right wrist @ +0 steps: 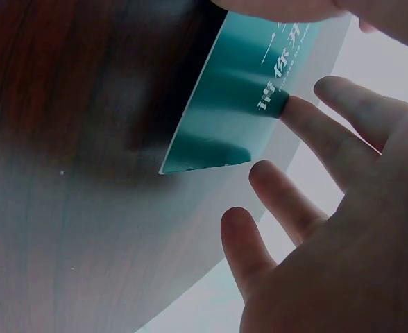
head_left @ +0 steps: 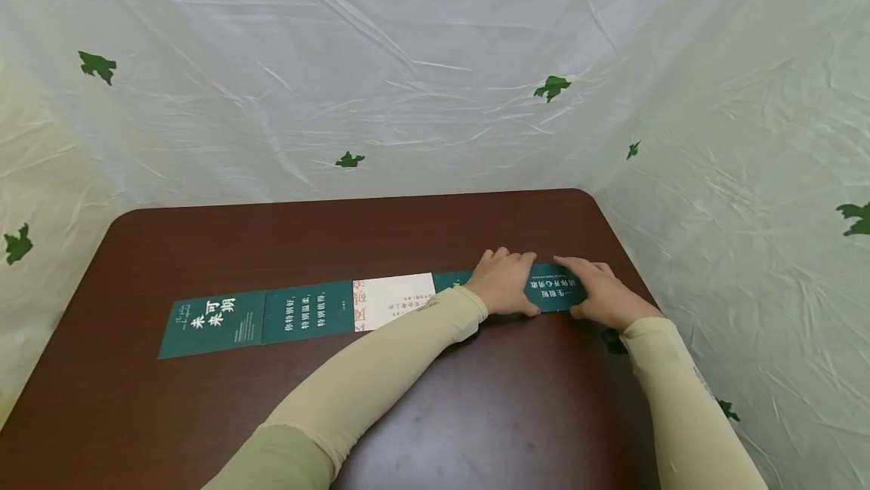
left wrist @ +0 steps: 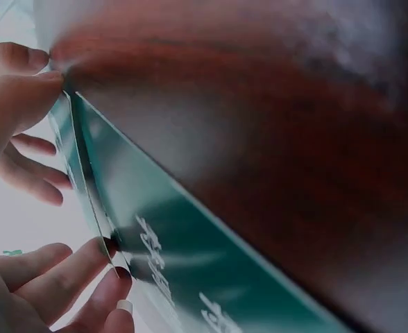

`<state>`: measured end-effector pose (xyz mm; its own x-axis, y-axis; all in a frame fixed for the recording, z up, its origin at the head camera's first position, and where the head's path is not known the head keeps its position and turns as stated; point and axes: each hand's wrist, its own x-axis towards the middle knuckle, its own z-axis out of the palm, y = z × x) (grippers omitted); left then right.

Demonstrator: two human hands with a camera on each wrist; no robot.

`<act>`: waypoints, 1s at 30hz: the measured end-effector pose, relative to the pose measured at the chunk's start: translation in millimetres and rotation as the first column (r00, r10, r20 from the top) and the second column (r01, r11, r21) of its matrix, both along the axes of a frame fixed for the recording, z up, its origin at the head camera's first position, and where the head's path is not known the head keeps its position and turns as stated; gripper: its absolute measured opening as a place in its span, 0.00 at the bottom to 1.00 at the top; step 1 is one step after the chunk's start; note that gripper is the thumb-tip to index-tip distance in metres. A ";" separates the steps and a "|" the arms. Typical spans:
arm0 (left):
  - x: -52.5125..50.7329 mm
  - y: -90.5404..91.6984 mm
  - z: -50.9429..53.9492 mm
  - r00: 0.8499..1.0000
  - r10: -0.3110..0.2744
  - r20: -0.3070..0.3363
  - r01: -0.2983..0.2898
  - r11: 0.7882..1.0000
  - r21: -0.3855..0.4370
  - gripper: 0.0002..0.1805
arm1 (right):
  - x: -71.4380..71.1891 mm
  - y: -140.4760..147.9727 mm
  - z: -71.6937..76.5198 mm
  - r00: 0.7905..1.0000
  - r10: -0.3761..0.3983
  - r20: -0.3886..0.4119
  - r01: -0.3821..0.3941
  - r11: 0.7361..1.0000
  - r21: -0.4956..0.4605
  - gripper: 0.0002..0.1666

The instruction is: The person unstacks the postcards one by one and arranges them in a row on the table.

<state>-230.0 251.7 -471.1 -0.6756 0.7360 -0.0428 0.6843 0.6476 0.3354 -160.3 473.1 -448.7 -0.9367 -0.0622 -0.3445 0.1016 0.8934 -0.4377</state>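
Printed cards lie end to end in a row on the brown table. Across the row, my left hand (head_left: 499, 285) spans a seam near its right end, thumb at the near edge and fingers at the far edge. My right hand (head_left: 607, 294) holds the last green card (head_left: 552, 288) by opposite edges, its other fingers spread past the edge. White lettering on that card appears upside down. In the left wrist view, a narrow dark gap separates it from the neighbouring green card (left wrist: 155, 187). My left hand covers part of that neighbour in the head view.
Leftward along the row are a white card with red print (head_left: 390, 300), a green card (head_left: 306, 314) and the leftmost green card (head_left: 212, 325). The brown table (head_left: 442, 414) has rounded far corners. A white sheet with green leaf prints (head_left: 421, 97) hangs around it.
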 end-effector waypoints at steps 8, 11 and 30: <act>-2.9 -5.4 -1.4 0.999 0.045 0.011 -0.045 0.999 -0.011 0.55 | -14.0 -5.9 2.2 0.999 0.031 0.009 -0.031 0.999 0.023 0.60; -4.4 -5.7 -1.6 0.998 0.059 0.014 -0.059 0.998 -0.025 0.54 | -18.6 -7.4 1.0 0.999 0.048 0.011 -0.049 0.998 0.025 0.60; 15.3 -56.7 14.7 0.996 0.079 0.031 -0.083 0.985 0.148 0.55 | 7.2 -20.8 7.0 0.979 0.104 -0.173 -0.099 0.994 0.034 0.53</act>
<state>-214.6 194.9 -456.4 -0.7335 0.6782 0.0457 0.6215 0.6419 0.4491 -153.0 452.3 -441.8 -0.9718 -0.1536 -0.1790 -0.0661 0.9059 -0.4182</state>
